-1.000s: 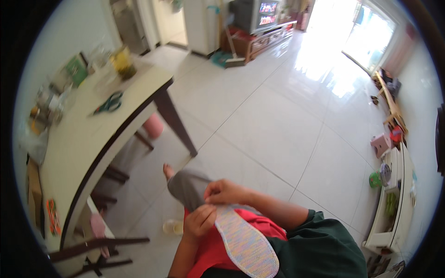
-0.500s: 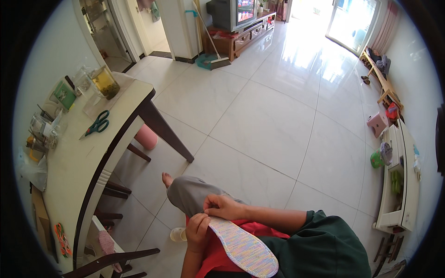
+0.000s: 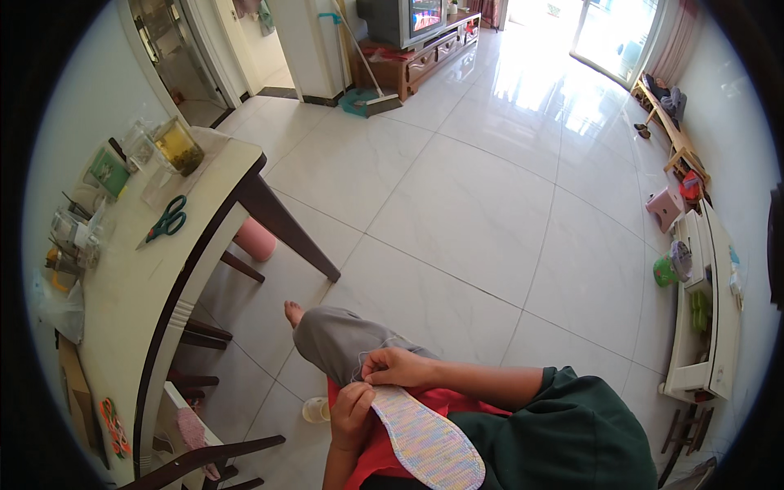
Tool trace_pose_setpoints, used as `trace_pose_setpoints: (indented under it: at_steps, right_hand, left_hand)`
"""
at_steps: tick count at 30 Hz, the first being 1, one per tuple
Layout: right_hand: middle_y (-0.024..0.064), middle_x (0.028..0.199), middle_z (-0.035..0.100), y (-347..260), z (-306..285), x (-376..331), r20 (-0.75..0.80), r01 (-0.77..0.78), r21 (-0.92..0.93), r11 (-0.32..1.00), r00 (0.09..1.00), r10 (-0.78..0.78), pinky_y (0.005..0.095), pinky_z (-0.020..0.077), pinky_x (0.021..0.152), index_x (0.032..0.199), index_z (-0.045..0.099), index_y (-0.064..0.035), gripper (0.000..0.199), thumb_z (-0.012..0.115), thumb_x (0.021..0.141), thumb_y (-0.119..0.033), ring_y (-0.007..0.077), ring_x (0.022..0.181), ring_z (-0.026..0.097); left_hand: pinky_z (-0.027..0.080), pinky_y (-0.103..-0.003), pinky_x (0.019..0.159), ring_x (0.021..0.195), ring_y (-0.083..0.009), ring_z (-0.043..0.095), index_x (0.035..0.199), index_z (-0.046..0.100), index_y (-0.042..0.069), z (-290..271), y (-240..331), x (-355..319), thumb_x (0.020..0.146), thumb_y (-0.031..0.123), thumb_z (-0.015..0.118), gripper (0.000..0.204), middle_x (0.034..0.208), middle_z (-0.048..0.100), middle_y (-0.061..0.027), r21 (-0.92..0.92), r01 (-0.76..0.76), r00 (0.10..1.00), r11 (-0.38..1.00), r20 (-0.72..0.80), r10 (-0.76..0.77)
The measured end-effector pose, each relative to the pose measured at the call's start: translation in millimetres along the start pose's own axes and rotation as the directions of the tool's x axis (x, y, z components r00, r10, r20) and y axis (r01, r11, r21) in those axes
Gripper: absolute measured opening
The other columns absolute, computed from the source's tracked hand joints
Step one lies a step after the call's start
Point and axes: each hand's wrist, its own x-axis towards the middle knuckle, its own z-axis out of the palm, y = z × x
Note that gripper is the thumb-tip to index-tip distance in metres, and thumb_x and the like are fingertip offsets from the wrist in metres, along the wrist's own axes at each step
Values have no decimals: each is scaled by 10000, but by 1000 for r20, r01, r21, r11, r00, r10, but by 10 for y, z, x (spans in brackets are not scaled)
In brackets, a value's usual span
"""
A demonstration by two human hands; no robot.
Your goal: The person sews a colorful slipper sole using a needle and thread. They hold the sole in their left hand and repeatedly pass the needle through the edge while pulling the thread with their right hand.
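Observation:
A shoe insole point(image 3: 429, 441), woven in pastel pink, yellow and blue, slants across my lap with its narrow end up. My left hand point(image 3: 351, 412) is closed on that narrow end, thumb and fingers pressed along its edge. Right above it, my right hand point(image 3: 400, 367) makes a pinch at the insole's tip; what lies between those fingertips is too small to see. A thin pale thread point(image 3: 357, 365) loops beside the right fingertips, over the grey trouser leg point(image 3: 339, 339). Red cloth point(image 3: 441, 400) lies beneath the insole.
On the left, a table point(image 3: 122, 327) bears dark-handled scissors point(image 3: 167, 222), a glass jar of yellowish liquid point(image 3: 178, 149) and orange-green cords point(image 3: 114, 429). A dark wooden chair point(image 3: 204, 463) stands below it. A white cabinet point(image 3: 698, 327) is at the right.
A loop of thread now shows beside my right fingertips. Both hands and the insole have shifted only slightly; the left hand keeps its hold. The whole view has tilted a little.

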Motion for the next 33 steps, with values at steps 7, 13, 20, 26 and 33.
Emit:
trace_pose_setpoints:
  at_steps: [7, 13, 20, 26, 33]
  right_hand:
    - [27, 808, 575, 135, 135, 0, -89, 72, -99, 993, 993, -81, 255, 441, 692, 901, 549, -34, 107, 601, 845, -110, 92, 770, 518]
    - [8, 827, 557, -136, -23, 60, -120, 101, 49, 994, 988, -95, 245, 434, 671, 897, 546, -40, 76, 558, 869, -110, 80, 761, 501]
    - [41, 774, 547, -443, -297, 129, -65, -91, 691, 717, 980, 186, 245, 438, 516, 960, 474, -84, 111, 480, 940, -193, 146, 625, 571]
    - [6, 671, 448, -333, -839, 356, -415, 203, 628, 751, 904, 102, 226, 369, 437, 823, 449, -81, 68, 490, 858, -40, 98, 532, 441]
    - [-1, 633, 315, 119, -1831, -255, -701, 558, 704, 439, 645, 304, 261, 480, 747, 788, 351, -18, 150, 423, 899, 52, 98, 521, 287]
  left_hand:
    - [503, -351, 750, 836, -288, 600, 911, 563, 20, -24, 31, -7, 650, -25, 687, 293, 904, 600, -124, -82, 24, 999, 996, 36, -21]
    - [508, -340, 695, 795, -275, 610, 885, 598, 31, 54, 6, -245, 700, 3, 666, 199, 839, 611, -121, -234, 135, 986, 963, 129, -107]
    - [532, -320, 728, 870, -185, 598, 1216, 451, 37, -71, 29, 200, 931, 127, 509, 304, 1068, 571, -76, -792, 509, 642, 336, 90, -761]
    - [547, -297, 718, 957, -195, 594, 1263, 420, 44, -238, -117, 588, 942, 102, 474, 331, 1175, 523, -78, -966, 239, 460, 99, 23, -888]
    - [570, -275, 695, 892, -201, 647, 1162, 483, 38, -512, -178, 572, 937, 153, 510, 254, 1023, 619, -112, -971, 165, 361, 175, -105, -927]
